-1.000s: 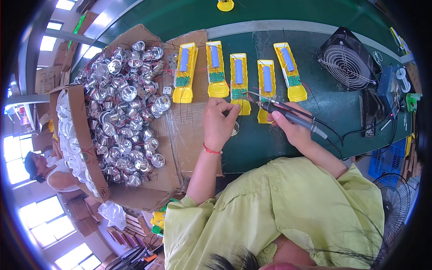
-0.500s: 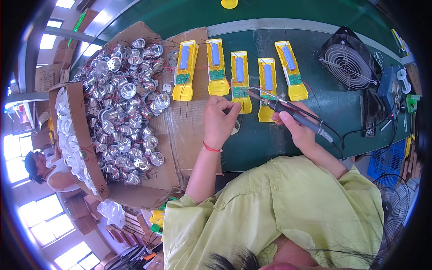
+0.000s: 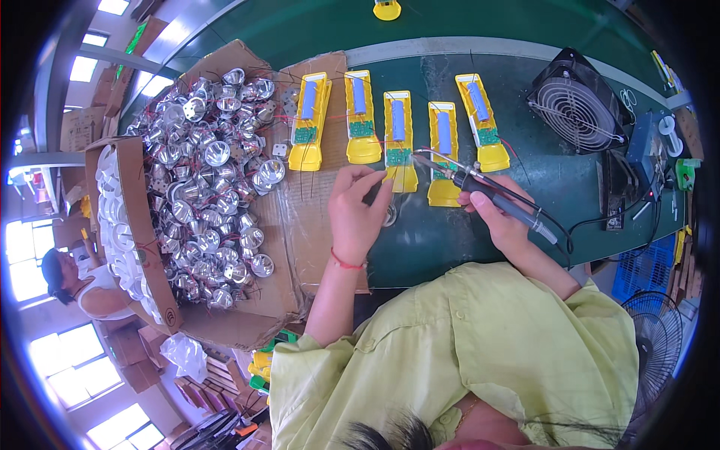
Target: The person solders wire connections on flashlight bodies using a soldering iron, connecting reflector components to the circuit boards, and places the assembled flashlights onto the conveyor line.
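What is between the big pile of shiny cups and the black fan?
In the head view, five yellow cases lie in a row between the shiny cups and the fan, on cardboard and green table.

Black-handled soldering iron (image 3: 495, 196), tip at green board of middle open yellow casing (image 3: 398, 141), flat on bench.

Five torch shells (image 3: 398, 139) in a row on the bench (image 3: 570, 195), at 12 o'clock from the hands. Reflector pile (image 3: 206, 187) on cardboard (image 3: 247, 315) at 9 o'clock of the row. Fan (image 3: 577, 105) at 3 o'clock. Left hand (image 3: 358, 214) just below the third shell; right hand (image 3: 501, 221) with soldering iron (image 3: 487, 191) beside it at 3 o'clock, tip over the third shell.
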{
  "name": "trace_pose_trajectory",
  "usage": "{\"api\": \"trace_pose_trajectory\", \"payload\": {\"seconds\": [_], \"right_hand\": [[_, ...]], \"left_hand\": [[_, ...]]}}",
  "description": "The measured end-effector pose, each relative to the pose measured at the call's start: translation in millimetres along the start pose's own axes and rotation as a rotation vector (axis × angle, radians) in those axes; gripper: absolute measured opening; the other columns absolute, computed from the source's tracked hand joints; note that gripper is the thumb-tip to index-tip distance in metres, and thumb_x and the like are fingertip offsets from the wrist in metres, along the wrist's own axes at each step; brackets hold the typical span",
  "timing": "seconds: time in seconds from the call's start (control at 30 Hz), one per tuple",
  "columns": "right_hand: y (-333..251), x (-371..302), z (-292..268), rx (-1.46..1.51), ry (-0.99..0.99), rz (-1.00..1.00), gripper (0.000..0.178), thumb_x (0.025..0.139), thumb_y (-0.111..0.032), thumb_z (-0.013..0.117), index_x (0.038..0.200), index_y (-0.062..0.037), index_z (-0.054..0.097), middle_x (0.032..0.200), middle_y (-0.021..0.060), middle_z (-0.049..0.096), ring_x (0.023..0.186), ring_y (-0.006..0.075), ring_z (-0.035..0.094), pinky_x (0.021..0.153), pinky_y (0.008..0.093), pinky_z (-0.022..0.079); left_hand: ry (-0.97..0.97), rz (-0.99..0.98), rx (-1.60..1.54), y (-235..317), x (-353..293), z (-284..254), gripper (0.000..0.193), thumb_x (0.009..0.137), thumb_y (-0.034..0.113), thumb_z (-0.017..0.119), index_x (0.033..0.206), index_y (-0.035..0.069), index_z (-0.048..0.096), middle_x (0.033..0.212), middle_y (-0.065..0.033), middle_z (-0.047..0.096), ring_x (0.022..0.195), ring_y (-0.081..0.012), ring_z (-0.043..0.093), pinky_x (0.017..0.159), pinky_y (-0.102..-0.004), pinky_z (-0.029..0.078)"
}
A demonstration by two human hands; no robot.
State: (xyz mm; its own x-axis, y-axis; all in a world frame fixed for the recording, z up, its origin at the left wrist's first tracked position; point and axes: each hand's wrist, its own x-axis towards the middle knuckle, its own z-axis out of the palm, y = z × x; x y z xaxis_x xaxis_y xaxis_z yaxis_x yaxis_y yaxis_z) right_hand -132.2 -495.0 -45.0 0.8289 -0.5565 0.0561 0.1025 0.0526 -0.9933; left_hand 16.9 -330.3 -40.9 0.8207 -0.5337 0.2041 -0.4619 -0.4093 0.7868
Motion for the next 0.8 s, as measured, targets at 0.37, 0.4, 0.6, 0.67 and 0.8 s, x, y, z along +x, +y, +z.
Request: {"api": "trace_pose_trajectory", "payload": {"seconds": [0.37,0.4,0.6,0.67,0.8], "right_hand": [[-1,2,0,-0.028,-0.033,0.017,0.025,0.083,-0.010,0.063,0.102,0.0041,0.057,0.084,0.0113,0.067,0.075,0.0138,0.065,0.066,0.0242,0.052],[0,2,1,-0.022,-0.027,0.013,0.024,0.083,-0.010,0.063,0.102,0.0038,0.057,0.083,0.0110,0.067,0.074,0.0131,0.065,0.066,0.0239,0.052],[3,6,1,-0.115,-0.076,0.026,0.023,0.084,-0.010,0.062,0.102,0.0030,0.056,0.084,0.0112,0.066,0.074,0.0135,0.065,0.064,0.0246,0.052],[5,8,3,-0.133,-0.109,0.049,0.022,0.084,-0.008,0.061,0.102,0.0034,0.055,0.088,0.0127,0.065,0.078,0.0157,0.065,0.064,0.0260,0.054],[8,13,9,-0.060,-0.067,0.136,0.022,0.085,-0.010,0.059,0.102,0.0026,0.055,0.086,0.0126,0.065,0.077,0.0164,0.065,0.061,0.0249,0.053]], "left_hand": [[0.097,0.229,0.538,3,-3,9,0.016,0.063,0.009,0.075,0.072,0.008,0.062,0.078,-0.0055,0.052,0.079,-0.0235,0.054,0.064,-0.0354,0.043],[0.097,0.230,0.538,3,-3,10,0.016,0.063,0.009,0.075,0.072,0.008,0.062,0.078,-0.0055,0.052,0.079,-0.0235,0.054,0.064,-0.0354,0.043],[0.166,0.308,0.464,-10,-6,11,0.012,0.068,0.011,0.073,0.072,0.005,0.063,0.083,-0.0057,0.054,0.069,-0.0205,0.056,0.059,-0.0343,0.043],[0.095,-0.241,-0.189,-17,-3,12,0.011,0.072,0.011,0.070,0.072,0.002,0.063,0.074,-0.0091,0.055,0.067,-0.0240,0.055,0.063,-0.0338,0.043],[-0.019,-0.300,-0.185,-17,10,11,0.016,0.075,0.013,0.069,0.072,-0.001,0.064,0.074,-0.0118,0.056,0.066,-0.0268,0.056,0.062,-0.0335,0.045]]}}
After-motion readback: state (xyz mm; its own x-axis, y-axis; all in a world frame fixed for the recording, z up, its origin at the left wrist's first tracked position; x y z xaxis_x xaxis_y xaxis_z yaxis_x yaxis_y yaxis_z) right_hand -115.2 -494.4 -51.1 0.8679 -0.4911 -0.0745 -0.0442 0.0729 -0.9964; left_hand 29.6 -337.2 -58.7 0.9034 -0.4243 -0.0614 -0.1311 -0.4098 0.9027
